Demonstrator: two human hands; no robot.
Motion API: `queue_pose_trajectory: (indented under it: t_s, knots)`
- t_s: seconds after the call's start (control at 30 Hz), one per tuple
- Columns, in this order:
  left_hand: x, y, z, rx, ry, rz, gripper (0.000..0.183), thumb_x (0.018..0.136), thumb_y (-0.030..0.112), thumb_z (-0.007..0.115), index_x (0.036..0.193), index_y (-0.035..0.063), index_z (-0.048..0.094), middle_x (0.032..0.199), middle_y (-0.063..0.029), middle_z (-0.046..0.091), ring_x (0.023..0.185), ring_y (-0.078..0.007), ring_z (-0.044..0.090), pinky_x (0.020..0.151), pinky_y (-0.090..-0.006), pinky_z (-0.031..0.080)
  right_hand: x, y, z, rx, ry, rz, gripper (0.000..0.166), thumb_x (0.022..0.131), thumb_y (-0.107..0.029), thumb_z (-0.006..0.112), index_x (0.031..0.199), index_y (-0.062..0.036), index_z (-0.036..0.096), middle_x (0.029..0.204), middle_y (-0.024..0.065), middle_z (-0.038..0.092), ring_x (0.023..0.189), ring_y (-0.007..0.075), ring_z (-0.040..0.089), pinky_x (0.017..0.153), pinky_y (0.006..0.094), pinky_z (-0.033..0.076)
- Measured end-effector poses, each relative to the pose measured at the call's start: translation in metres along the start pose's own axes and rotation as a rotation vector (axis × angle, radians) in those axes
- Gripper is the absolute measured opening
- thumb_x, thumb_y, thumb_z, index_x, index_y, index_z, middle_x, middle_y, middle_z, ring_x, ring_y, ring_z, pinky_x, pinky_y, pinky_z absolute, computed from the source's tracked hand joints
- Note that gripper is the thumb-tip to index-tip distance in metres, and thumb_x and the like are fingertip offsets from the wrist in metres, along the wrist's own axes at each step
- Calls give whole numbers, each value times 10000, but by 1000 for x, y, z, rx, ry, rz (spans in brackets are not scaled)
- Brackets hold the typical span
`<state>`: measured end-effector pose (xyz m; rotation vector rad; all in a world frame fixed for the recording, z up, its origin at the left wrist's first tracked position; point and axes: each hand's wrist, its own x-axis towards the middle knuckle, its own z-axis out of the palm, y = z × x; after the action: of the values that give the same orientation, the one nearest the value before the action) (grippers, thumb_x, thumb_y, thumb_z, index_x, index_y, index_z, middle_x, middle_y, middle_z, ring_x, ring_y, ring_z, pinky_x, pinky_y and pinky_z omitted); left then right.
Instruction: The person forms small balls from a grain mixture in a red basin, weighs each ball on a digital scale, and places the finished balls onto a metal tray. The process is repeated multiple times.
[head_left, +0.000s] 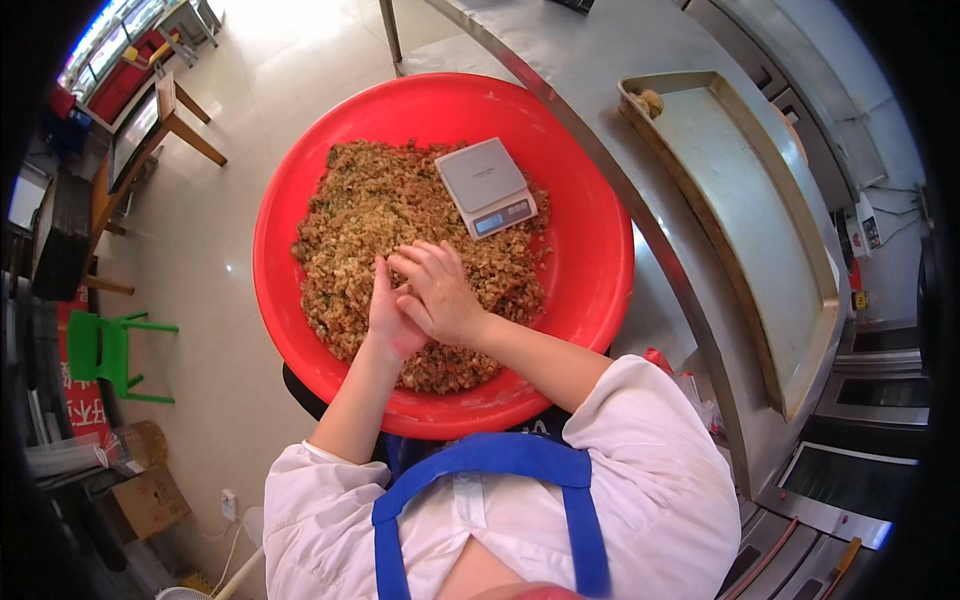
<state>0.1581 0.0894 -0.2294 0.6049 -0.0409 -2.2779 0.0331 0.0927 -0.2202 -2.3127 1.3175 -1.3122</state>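
A wide red plastic basin (589, 300) holds a large heap of crumbly brown mixture (375, 195) with green bits. A digital kitchen scale (482, 180) rests tilted on the heap's upper right, its display lit. Over the lower middle of the mixture my two hands meet. My left hand (394, 319) is turned palm up, its fingers partly covered. My right hand (442, 296) lies across it, back of the hand up. Whatever may be between the palms is hidden.
To the right, a metal table carries a large metal baking tray (757, 247) with a few brown balls (649, 102) in its far corner. On the left stand a small green plastic chair (112, 352) and a wooden stool (176, 120). A cardboard box (148, 501) is at lower left.
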Motion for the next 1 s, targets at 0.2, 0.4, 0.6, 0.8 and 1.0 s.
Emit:
queue_pose_trajectory:
  t_s: [0.2,0.4,0.6,0.8,1.0]
  knots:
    - [-9,-3,5,-110,-488,-157,1044,869,859,233,1494,34,374,1545,-174,387,1450,-352,326,1176,-540,251,9,29,-29,88,-132,-57,170,844,-226,719,797,-67,678,851,91,677,816,294,648,760,423,508]
    - [-8,-4,1,294,-101,-123,859,965,740,256,1449,59,456,1458,-162,500,1333,-309,473,1087,-445,372,123,56,-156,163,33,109,228,947,-187,632,797,-35,710,750,42,672,714,130,627,673,299,493]
    - [4,-7,14,492,54,123,591,1070,528,280,1315,64,552,1174,-73,638,1092,-187,577,939,-349,445,169,257,-357,-368,165,748,584,988,-524,506,1281,-33,621,1178,157,684,1078,205,633,899,343,488]
    - [6,-2,0,472,126,121,509,1070,482,341,1287,82,567,1150,-49,648,1016,-170,600,890,-332,470,172,227,-330,221,339,1247,915,969,-688,379,1588,-65,120,1613,198,206,1448,294,313,1085,463,362]
    - [4,-2,4,569,122,132,455,1068,413,381,1308,72,563,1159,-47,650,1015,-164,604,883,-327,474,178,259,-327,254,473,1146,961,946,-736,342,1569,-20,199,1615,221,209,1468,342,295,1110,503,342]
